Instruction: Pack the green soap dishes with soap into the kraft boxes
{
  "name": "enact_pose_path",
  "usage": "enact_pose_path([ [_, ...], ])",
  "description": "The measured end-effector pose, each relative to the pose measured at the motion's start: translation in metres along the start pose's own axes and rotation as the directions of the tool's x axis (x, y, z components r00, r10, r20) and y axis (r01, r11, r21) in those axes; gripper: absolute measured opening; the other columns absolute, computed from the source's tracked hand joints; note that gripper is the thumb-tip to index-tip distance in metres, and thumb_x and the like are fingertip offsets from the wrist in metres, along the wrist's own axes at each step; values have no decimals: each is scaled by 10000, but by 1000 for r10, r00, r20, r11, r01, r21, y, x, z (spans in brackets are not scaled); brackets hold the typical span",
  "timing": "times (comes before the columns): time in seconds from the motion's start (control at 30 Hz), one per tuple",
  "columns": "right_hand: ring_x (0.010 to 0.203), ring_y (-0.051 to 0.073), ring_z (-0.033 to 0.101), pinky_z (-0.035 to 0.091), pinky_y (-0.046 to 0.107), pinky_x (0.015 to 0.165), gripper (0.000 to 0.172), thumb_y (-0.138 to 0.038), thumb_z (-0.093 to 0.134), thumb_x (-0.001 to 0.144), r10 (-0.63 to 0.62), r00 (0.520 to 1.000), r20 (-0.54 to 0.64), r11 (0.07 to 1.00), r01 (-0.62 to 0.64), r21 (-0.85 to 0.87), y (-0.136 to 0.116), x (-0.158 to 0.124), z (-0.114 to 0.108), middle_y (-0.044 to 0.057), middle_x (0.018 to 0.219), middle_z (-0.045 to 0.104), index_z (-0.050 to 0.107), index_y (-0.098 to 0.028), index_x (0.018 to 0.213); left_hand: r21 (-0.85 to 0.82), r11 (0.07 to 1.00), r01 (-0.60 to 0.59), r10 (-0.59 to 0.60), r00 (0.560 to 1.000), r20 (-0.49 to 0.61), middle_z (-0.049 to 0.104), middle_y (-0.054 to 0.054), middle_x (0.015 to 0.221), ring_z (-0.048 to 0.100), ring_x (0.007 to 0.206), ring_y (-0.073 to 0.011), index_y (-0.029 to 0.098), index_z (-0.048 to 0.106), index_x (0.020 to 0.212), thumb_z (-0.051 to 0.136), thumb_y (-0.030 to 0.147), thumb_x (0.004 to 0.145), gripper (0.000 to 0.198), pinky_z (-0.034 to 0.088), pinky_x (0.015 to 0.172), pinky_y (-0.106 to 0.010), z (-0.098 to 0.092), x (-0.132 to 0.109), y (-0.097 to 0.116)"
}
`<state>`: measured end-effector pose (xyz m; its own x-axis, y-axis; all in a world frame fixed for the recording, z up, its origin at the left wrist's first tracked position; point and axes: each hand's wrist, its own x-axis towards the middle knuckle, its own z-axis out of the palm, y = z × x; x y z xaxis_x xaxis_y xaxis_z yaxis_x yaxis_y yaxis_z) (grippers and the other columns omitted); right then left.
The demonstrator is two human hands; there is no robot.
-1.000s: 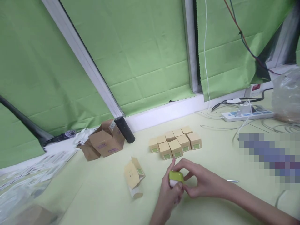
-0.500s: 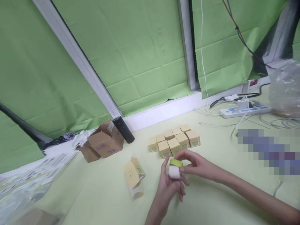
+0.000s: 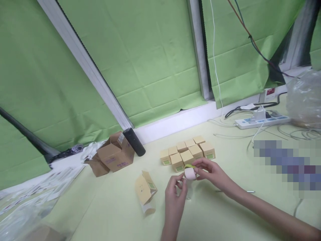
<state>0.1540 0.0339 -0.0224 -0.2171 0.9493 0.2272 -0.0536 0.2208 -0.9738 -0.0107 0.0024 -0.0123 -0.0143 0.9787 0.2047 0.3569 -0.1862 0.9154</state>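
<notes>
My right hand (image 3: 209, 172) is closed on a small pale-pink rounded piece (image 3: 190, 173) with a yellow-green band (image 3: 190, 166) along its top. Close to its left side, my left hand (image 3: 175, 190) has thumb and fingertips pinched together; what they grip is too small and blurred to name. A faint see-through piece (image 3: 189, 191) shows just below the fingertips. Behind the hands stand several small tan boxes (image 3: 187, 156) in two rows. An opened tan carton (image 3: 145, 188) lies left of my left hand, with a clear flap sticking out.
A thin rod (image 3: 250, 191) lies under my right forearm. At the back left are a brown cardboard box (image 3: 116, 155) and a black cylinder (image 3: 134, 142). To the right are a power strip (image 3: 262, 122), loose cables and a clear plastic bag (image 3: 304, 98).
The pink piece has moved slightly up and right, out of my left palm. My left fingers have gone from cradling it to a pinch. The thin rod now shows.
</notes>
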Motion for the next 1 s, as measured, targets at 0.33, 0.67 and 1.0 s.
enact_pose_path([
  [0.33,943,216,617,499,396,836,106,-243,598,815,-206,948,243,875,290,-388,15,-2,-47,35,973,690,670,-234,892,225,968,-112,68,979,194,581,-96,1079,449,1036,-308,249,613,1100,632,317,703,403,298,918,-403,-9,2,-34],
  [0.67,1015,218,612,510,413,875,231,-291,482,910,-260,948,185,822,318,-472,-2,-6,-56,82,1123,640,569,-227,1114,-105,994,-36,47,993,106,522,-108,1238,449,1104,-276,257,467,1270,608,406,764,545,300,949,-399,11,17,4],
  [1.0,755,268,577,460,412,648,163,-388,645,758,74,944,322,476,251,-843,4,-42,-86,60,823,610,622,-227,749,-762,343,550,-254,835,488,614,-79,874,562,701,-130,124,595,963,580,407,798,328,420,626,-253,36,10,3],
])
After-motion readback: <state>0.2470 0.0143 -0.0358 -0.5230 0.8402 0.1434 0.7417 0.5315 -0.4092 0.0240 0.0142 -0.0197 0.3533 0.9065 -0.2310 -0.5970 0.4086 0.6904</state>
